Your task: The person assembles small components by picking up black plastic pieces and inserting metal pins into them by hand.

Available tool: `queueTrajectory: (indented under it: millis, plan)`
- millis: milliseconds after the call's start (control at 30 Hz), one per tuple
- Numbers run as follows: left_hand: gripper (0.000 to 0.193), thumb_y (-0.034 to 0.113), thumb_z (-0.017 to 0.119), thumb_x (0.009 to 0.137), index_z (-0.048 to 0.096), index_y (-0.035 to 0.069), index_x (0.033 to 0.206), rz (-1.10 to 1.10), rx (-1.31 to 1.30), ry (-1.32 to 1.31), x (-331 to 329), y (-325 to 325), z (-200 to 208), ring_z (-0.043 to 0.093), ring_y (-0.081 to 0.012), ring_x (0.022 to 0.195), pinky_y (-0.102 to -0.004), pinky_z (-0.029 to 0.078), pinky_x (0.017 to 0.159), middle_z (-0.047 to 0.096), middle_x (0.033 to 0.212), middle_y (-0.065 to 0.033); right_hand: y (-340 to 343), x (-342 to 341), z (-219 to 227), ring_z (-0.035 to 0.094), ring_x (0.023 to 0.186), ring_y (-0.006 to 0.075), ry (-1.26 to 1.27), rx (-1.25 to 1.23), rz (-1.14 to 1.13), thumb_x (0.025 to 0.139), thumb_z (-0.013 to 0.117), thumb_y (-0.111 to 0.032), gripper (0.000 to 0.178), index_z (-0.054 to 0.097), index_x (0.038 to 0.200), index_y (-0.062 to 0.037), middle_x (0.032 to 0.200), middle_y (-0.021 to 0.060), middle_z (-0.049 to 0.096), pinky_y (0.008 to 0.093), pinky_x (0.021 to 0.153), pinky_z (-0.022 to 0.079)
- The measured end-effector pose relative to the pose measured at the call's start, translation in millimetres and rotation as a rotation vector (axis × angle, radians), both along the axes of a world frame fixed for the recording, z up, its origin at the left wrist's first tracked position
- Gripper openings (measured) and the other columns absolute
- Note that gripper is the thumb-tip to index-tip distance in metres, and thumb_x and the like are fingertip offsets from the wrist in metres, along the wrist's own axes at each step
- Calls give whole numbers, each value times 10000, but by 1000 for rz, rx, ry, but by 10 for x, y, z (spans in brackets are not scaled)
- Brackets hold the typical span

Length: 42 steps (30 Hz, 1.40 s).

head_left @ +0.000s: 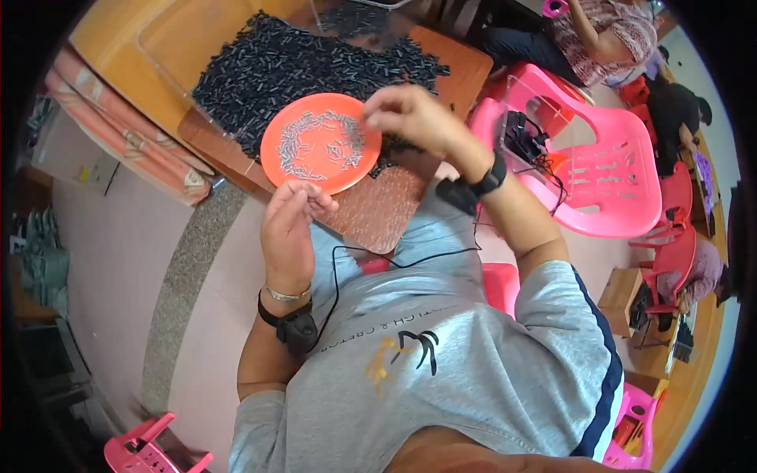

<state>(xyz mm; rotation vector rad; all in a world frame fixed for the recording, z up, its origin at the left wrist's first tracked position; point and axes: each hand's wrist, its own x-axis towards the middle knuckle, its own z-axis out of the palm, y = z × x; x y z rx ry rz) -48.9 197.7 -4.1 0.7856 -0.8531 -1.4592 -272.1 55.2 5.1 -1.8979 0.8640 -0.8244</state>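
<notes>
An orange-red round plate [321, 100] sits at the front of the pile, with many small silver pin-like pieces [344, 126] spread in a ring and a small cluster at its middle. Beside the plate's near rim, my left hand [289, 229] has its thumb and fingers pressed together; whatever they pinch is too small to make out. My right hand [412, 118] hovers at the plate's right rim, fingers curled into a pinch, its tips hiding anything between them. Behind the plate lies a large heap of short black tube-like parts [292, 67].
The heap spreads over a brown wooden board [378, 213], partly within a clear plastic tray [169, 71]. Pink plastic chairs [587, 158] stand at the right, one holding black cables [524, 138]. Other people [607, 39] sit farther right. A black cable [410, 262] crosses my lap.
</notes>
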Motion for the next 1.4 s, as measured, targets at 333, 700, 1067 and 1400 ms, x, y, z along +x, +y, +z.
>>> queueTrajectory:
  millis: [333,700,1067,1400]
  plan:
    - [196,142,415,945,546,-2,968,9,63,15,-165,-23,-77,597,-165,812,-291,466,771,604,880,-81,815,545,-33,582,669,93,-441,270,186,886,571,-10,69,593,942,24,741,32,608,236,623,493]
    - [199,131,414,933,551,-12,954,-27,-35,-55,-138,-12,-75,589,-153,804,-279,457,776,590,849,-68,845,516,-8,594,858,125,-356,133,149,848,641,-85,177,663,1000,2,935,52,629,254,776,471]
    - [227,139,413,932,546,-36,986,-45,-76,-21,-113,-5,-61,588,-146,816,-282,464,789,591,867,-66,867,524,12,585,793,126,-228,-242,95,813,683,-102,218,672,1016,-26,852,40,633,260,724,477]
    - [208,133,408,929,543,-15,983,-85,-38,121,-102,-7,-26,583,-148,858,-301,461,844,592,922,-67,859,558,-77,610,827,130,-306,-163,78,792,708,-131,217,682,982,-29,858,37,649,266,722,487]
